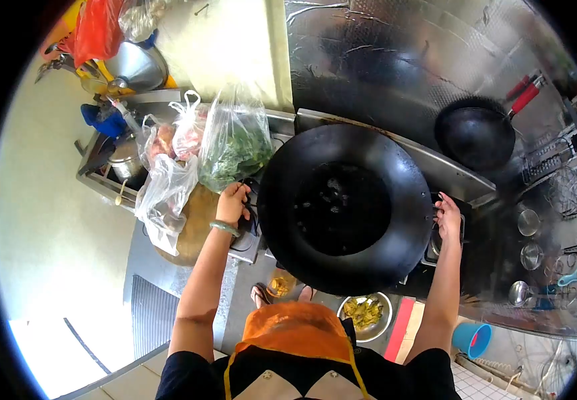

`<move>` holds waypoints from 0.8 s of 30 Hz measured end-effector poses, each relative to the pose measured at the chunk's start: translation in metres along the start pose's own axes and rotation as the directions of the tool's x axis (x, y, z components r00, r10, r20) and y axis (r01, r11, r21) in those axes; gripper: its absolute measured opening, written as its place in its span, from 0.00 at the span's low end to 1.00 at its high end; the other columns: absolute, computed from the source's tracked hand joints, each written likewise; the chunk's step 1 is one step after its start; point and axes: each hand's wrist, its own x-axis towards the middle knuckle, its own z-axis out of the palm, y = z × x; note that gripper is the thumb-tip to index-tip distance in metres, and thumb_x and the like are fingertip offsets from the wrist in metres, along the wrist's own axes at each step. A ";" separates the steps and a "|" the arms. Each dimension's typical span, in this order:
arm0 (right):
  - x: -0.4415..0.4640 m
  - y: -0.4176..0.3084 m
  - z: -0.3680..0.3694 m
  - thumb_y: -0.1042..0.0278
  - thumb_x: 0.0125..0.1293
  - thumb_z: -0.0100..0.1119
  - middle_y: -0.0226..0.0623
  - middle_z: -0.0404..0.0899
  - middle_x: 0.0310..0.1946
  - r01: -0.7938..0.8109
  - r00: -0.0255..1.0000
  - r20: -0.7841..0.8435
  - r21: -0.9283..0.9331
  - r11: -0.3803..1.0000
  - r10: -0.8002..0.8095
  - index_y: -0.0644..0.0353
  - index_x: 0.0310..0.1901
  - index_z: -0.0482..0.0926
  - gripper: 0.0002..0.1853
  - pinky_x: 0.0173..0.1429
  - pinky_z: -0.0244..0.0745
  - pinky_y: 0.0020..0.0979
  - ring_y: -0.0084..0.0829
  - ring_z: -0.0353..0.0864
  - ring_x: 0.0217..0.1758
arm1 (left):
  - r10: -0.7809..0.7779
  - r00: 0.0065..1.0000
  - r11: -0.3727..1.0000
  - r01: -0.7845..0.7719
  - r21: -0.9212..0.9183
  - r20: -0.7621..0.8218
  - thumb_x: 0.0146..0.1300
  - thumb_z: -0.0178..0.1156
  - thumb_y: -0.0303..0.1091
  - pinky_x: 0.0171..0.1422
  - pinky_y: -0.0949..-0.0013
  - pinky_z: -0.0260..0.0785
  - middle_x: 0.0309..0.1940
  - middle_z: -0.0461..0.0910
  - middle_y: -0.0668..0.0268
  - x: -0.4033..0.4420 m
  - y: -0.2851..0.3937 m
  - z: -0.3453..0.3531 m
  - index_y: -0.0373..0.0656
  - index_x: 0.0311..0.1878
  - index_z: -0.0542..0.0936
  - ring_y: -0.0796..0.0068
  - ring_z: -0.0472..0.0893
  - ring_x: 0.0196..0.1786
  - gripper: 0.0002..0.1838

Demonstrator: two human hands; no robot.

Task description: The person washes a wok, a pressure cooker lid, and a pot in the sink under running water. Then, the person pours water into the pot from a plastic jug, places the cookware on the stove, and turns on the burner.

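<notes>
Gripping at the left rim of the black wok with left hand, fingers curled, seemingly round a loop handle. Bent at the opposite rim with right hand, one finger pointing up; can't tell if clasped on a handle there, too hidden. Located between both hands, in front of the body, over the stove area. Dark inside, with bright spots at the bottom; can't tell if wet. Reads as a two-handed lift or reposition; can't confirm base contact. For the next move: load both sides evenly, stay level, seat the base before letting go. Watch the bag of greens just beside the left rim, plus the metal bowl of food below the near edge.
</notes>
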 end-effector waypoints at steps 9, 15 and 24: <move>-0.060 0.075 -0.052 0.64 0.64 0.51 0.31 0.78 0.26 0.152 0.968 -0.141 -0.322 0.934 -0.207 0.60 0.44 0.78 0.12 0.27 0.68 0.25 0.21 0.72 0.23 | 0.037 0.999 0.996 -0.034 -0.087 0.035 0.65 0.50 0.30 0.16 0.77 0.61 0.22 0.68 0.70 0.014 -0.003 -0.006 0.33 0.42 0.77 0.79 0.66 0.14 0.11; -0.135 0.153 -0.015 0.69 0.54 0.56 0.54 0.79 0.32 0.287 0.922 0.161 -0.894 0.345 -0.351 0.64 0.35 0.79 0.09 0.45 0.74 0.42 0.51 0.79 0.40 | -0.012 0.984 0.996 0.027 -0.084 0.178 0.64 0.54 0.35 0.17 0.77 0.62 0.24 0.69 0.70 0.023 0.000 -0.027 0.33 0.47 0.75 0.82 0.65 0.13 0.15; -0.113 0.194 0.025 0.58 0.63 0.49 0.43 0.80 0.36 0.598 0.548 0.645 -0.747 -0.290 -0.532 0.60 0.55 0.70 0.22 0.35 0.77 0.37 0.38 0.80 0.36 | 0.516 0.856 0.699 -0.441 0.563 0.029 0.58 0.57 0.26 0.32 0.73 0.62 0.37 0.76 0.61 -0.158 -0.065 -0.135 0.40 0.44 0.78 0.74 0.70 0.28 0.11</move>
